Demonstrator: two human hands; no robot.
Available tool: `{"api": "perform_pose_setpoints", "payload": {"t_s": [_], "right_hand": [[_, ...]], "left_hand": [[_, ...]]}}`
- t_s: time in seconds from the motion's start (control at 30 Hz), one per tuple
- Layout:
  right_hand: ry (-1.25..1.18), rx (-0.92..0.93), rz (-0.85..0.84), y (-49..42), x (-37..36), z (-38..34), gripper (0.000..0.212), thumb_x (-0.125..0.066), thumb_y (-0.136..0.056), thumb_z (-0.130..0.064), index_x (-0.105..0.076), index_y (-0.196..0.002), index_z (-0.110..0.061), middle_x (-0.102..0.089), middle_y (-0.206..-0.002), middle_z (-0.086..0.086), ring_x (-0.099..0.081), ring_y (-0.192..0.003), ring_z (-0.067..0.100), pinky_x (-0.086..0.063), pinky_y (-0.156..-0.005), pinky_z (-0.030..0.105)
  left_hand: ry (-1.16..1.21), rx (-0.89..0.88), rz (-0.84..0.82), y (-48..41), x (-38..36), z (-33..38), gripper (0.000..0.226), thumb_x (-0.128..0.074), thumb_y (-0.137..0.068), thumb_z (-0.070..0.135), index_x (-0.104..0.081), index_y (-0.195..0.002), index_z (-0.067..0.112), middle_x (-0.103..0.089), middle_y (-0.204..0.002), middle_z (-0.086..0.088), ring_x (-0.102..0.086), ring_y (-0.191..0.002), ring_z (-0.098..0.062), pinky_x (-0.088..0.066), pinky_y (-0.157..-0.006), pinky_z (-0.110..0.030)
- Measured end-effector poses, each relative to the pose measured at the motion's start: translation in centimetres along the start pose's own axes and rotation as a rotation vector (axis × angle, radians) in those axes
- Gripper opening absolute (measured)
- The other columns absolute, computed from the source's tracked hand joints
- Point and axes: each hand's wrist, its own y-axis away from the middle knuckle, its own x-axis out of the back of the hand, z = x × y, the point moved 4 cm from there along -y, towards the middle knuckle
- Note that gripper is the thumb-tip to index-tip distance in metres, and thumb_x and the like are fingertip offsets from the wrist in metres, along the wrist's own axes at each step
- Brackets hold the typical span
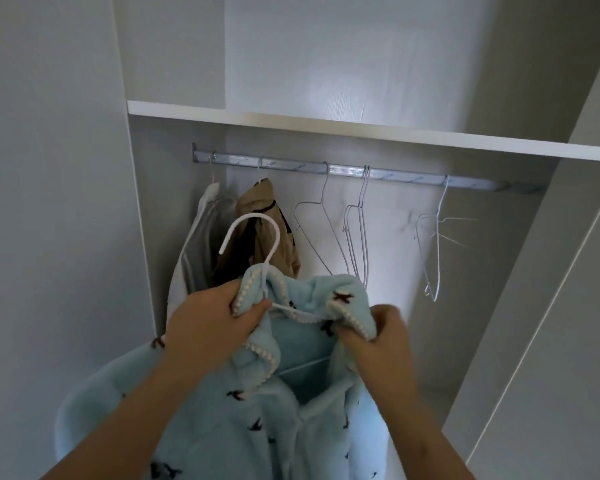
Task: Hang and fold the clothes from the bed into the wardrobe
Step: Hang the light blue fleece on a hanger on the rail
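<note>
Wardrobe (326, 64) open, viewed from the front. Contents on rail (326, 169): grey-white garment (194, 244) at far L, tan garment (267, 220) beside it, then bare wire hangers (357, 230) spaced along toward R. Shelf (361, 131) sits above the rail. Blue fleece top (257, 427) w/ small dark print hangs in front of the wardrobe, below rail level. White hanger (253, 233) is in its neck, hook sticking up. Left hand (208, 327) curled tight on collar + hanger neck. Right hand (385, 344) has fingers curled, pinching opposite collar edge.
</note>
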Motion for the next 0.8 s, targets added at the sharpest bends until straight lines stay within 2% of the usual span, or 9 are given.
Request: {"api": "perform_pose_setpoints", "payload": {"t_s": [0.03,0.1,0.17,0.23,0.37,0.53,0.63,0.7,0.8], "right_hand": [[0.089,0.087,0.086,-0.2,0.6,-0.6,0.041,-0.073,-0.077,-0.017,-0.05,-0.111,-0.023,-0.053,-0.106,0.003,-0.054,-0.094,0.019,-0.049,-0.076,0.025],[0.438,0.262,0.069,-0.7,0.7,-1.9,0.065,-0.068,-0.08,-0.013,-0.039,-0.135,-0.029,-0.039,-0.131,0.004,-0.043,-0.114,0.021,-0.044,-0.09,0.03],[0.789,0.375,-0.068,-1.1,0.1,-2.4,0.056,-0.058,-0.085,-0.01,-0.043,-0.134,-0.034,-0.035,-0.14,-0.001,-0.038,-0.121,0.021,-0.043,-0.09,0.029],[0.923,0.309,-0.146,-1.8,0.1,-1.8,0.04,-0.051,-0.088,-0.008,-0.055,-0.122,-0.028,-0.048,-0.128,-0.001,-0.044,-0.112,0.019,-0.04,-0.079,0.025],[0.708,0.192,-0.09,-3.4,1.1,-0.9,0.022,-0.05,-0.089,-0.009,-0.064,-0.105,-0.014,-0.06,-0.096,0.002,-0.054,-0.082,0.016,-0.036,-0.062,0.02],[-0.13,-0.084,0.079,-3.9,1.9,-0.4,0.016,-0.052,-0.093,-0.019,-0.058,-0.079,-0.011,-0.059,-0.074,0.005,-0.057,-0.067,0.018,-0.043,-0.054,0.025],[-0.613,-0.159,-0.284,-2.5,0.4,-1.2,0.037,-0.048,-0.095,-0.022,-0.068,-0.064,-0.015,-0.062,-0.058,0.007,-0.058,-0.055,0.021,-0.048,-0.047,0.025],[-0.641,-0.051,-0.5,-1.8,-0.2,-2.0,0.046,-0.037,-0.099,-0.025,-0.073,-0.072,-0.02,-0.066,-0.058,0.009,-0.065,-0.057,0.021,-0.051,-0.049,0.025],[-0.122,0.203,-0.219,-3.0,0.6,-1.2,0.028,-0.044,-0.098,-0.019,-0.069,-0.09,-0.03,-0.071,-0.08,-0.002,-0.063,-0.072,0.012,-0.046,-0.062,0.011]], "left_hand": [[-0.006,-0.014,-0.024,0.1,-0.2,0.1,0.032,-0.063,-0.081,0.046,-0.038,-0.061,0.043,-0.046,-0.053,0.018,-0.045,-0.053,0.002,-0.029,-0.051,-0.013],[-0.019,-0.038,-0.08,0.3,-0.8,0.6,0.032,-0.061,-0.08,0.048,-0.038,-0.06,0.042,-0.047,-0.054,0.017,-0.046,-0.054,0.002,-0.03,-0.051,-0.011],[-0.041,-0.057,-0.111,0.5,-1.2,1.0,0.032,-0.06,-0.08,0.049,-0.038,-0.06,0.042,-0.047,-0.054,0.017,-0.046,-0.054,0.002,-0.028,-0.051,-0.008],[-0.067,-0.07,-0.117,0.6,-1.3,1.3,0.031,-0.06,-0.08,0.051,-0.036,-0.06,0.043,-0.045,-0.054,0.018,-0.044,-0.053,0.005,-0.027,-0.05,-0.007],[-0.083,-0.093,-0.102,0.7,-0.9,0.6,0.031,-0.063,-0.077,0.05,-0.04,-0.059,0.04,-0.045,-0.051,0.017,-0.045,-0.05,0.005,-0.034,-0.048,-0.008],[-0.15,-0.149,-0.198,0.8,-0.6,-0.3,0.021,-0.064,-0.077,0.053,-0.046,-0.068,0.045,-0.044,-0.053,0.019,-0.045,-0.051,0.001,-0.031,-0.047,-0.011],[-0.082,-0.021,-0.113,0.7,-0.1,-1.6,0.013,-0.062,-0.079,0.051,-0.057,-0.078,0.039,-0.048,-0.056,0.018,-0.048,-0.057,-0.002,-0.032,-0.052,-0.013],[-0.035,0.028,-0.066,0.8,0.2,-2.1,0.018,-0.063,-0.079,0.05,-0.05,-0.068,0.042,-0.05,-0.054,0.016,-0.049,-0.056,-0.001,-0.035,-0.052,-0.018],[0.041,0.032,-0.028,1.1,0.7,-2.3,0.025,-0.068,-0.077,0.045,-0.048,-0.062,0.044,-0.055,-0.053,0.013,-0.053,-0.056,0.001,-0.038,-0.052,-0.019]]}}
